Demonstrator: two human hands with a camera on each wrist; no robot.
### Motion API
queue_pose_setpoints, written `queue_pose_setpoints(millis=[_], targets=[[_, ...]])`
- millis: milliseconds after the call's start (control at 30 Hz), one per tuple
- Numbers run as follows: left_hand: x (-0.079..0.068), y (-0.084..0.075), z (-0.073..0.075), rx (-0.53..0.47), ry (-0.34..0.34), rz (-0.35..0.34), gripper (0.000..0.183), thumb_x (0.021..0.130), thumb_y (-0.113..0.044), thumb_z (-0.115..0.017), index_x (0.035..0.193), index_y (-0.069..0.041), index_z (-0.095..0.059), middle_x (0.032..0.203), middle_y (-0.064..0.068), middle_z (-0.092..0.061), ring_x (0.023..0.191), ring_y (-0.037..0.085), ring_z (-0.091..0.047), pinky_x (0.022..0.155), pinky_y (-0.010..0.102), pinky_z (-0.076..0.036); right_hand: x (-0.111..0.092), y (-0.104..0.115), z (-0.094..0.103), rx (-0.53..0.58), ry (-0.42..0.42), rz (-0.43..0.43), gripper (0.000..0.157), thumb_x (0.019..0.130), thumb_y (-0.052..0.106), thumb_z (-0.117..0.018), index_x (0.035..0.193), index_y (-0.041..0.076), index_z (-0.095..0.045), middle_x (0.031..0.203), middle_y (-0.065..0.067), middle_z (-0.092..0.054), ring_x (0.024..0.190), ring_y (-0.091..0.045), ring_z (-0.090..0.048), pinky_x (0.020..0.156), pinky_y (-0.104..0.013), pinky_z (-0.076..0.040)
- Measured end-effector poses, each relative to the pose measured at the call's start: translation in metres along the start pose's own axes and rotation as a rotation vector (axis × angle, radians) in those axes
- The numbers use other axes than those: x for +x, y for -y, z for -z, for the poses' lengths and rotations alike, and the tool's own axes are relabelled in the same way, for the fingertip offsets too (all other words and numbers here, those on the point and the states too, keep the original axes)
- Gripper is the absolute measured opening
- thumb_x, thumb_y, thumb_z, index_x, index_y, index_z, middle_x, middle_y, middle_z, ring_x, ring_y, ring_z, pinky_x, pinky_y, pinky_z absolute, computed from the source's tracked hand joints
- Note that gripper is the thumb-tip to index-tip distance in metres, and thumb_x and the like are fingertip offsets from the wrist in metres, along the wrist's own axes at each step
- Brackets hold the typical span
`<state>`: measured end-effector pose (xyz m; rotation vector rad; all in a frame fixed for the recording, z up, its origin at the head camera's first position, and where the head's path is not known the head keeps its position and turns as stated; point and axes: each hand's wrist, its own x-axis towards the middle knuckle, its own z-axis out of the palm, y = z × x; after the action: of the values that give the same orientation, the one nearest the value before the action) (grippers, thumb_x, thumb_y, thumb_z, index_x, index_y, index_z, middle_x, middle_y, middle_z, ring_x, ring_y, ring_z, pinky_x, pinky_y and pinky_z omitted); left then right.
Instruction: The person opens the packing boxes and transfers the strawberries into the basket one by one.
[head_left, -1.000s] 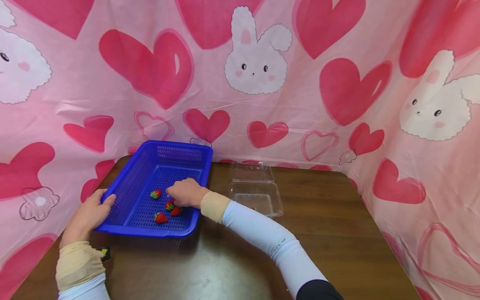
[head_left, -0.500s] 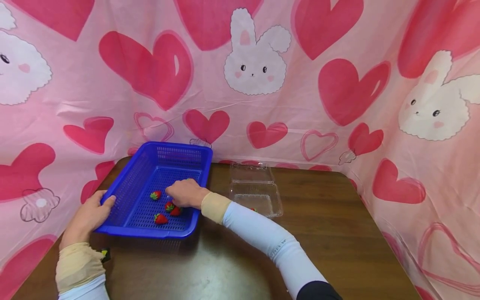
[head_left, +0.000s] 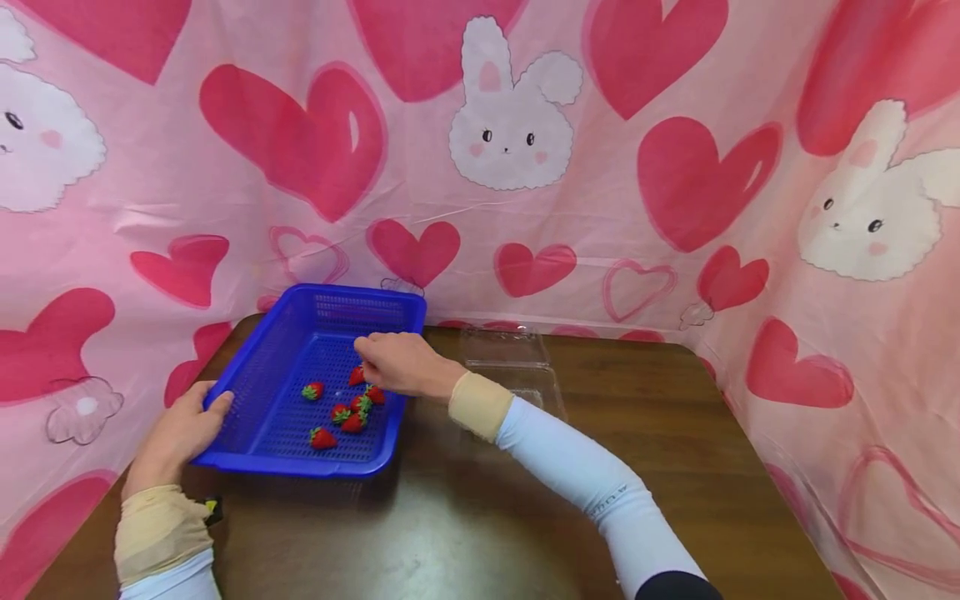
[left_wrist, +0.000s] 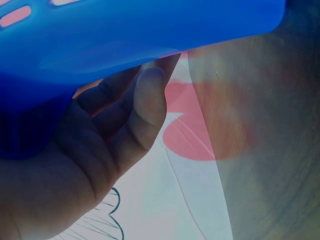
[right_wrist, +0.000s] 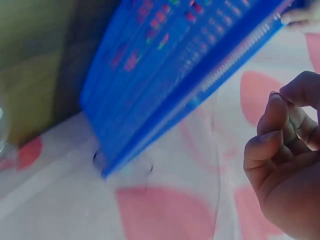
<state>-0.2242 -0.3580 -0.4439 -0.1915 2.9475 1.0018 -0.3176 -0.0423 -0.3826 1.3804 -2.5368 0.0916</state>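
My left hand (head_left: 176, 432) grips the left rim of a blue perforated plastic basket (head_left: 255, 461). In the left wrist view, its thumb and curled fingers lie against the underside of the blue rim (left_wrist: 150, 35). Several red strawberries with green leaves lie in the basket, one strawberry (head_left: 322, 438) near its front and one (head_left: 312, 391) apart to the left. Over the basket's right side hovers my right hand (head_left: 408, 364), partly covering a strawberry (head_left: 357, 377) below. The right wrist view shows this hand (right_wrist: 290, 170) with fingers curled, thumb near the index fingertip, nothing visible between them.
Right of the basket, a clear plastic clamshell box (head_left: 506, 348) lies open on the brown wooden table (head_left: 637, 467), partly behind my right arm. A small black and yellow object (head_left: 214, 509) is beside my left wrist. A pink heart-patterned curtain (head_left: 420, 192) surrounds the table.
My right hand has lifted from among the strawberries and moved right and back, uncovering several of them. My left hand and the basket have stayed in place.
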Motion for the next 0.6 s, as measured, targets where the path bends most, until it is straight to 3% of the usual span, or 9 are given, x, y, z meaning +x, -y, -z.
queue_pose_setpoints(millis=[133, 200, 433, 600], targets=[[0.003, -0.004, -0.003, -0.012, 0.01, -0.002, 0.061, 0.105, -0.038, -0.033, 0.141, 0.012, -0.029, 0.128, 0.041, -0.045, 0.106, 0.055, -0.049, 0.091, 0.066, -0.04, -0.029, -0.025, 0.015, -0.021, -0.051, -0.036, 0.009, 0.09, 0.013, -0.057, 0.082, 0.013, -0.054, 0.073, 0.0, -0.056, 0.063, -0.013, -0.055, 0.05, -0.027, -0.045], [0.003, -0.004, -0.003, -0.017, 0.014, 0.002, 0.062, 0.105, -0.037, -0.033, 0.141, 0.012, -0.028, 0.128, 0.042, -0.044, 0.107, 0.055, -0.049, 0.092, 0.067, -0.04, -0.043, -0.037, 0.02, -0.024, -0.035, -0.063, 0.009, 0.089, 0.014, -0.058, 0.082, 0.014, -0.054, 0.071, 0.001, -0.057, 0.063, -0.014, -0.056, 0.051, -0.027, -0.046], [0.002, 0.001, -0.003, -0.017, 0.011, -0.006, 0.06, 0.105, -0.036, -0.033, 0.14, 0.013, -0.03, 0.124, 0.042, -0.047, 0.103, 0.054, -0.052, 0.087, 0.063, -0.043, -0.089, -0.072, 0.031, 0.081, 0.177, -0.173, 0.014, 0.088, 0.011, -0.062, 0.078, 0.017, -0.055, 0.066, 0.006, -0.055, 0.06, -0.01, -0.051, 0.054, -0.023, -0.042], [0.004, 0.005, -0.001, -0.015, 0.003, -0.008, 0.06, 0.105, -0.037, -0.033, 0.139, 0.013, -0.031, 0.123, 0.042, -0.047, 0.101, 0.054, -0.052, 0.086, 0.062, -0.042, -0.109, -0.086, 0.031, 0.128, 0.3, -0.239, 0.013, 0.088, 0.012, -0.066, 0.078, 0.015, -0.057, 0.067, 0.005, -0.053, 0.06, -0.009, -0.046, 0.056, -0.023, -0.04]])
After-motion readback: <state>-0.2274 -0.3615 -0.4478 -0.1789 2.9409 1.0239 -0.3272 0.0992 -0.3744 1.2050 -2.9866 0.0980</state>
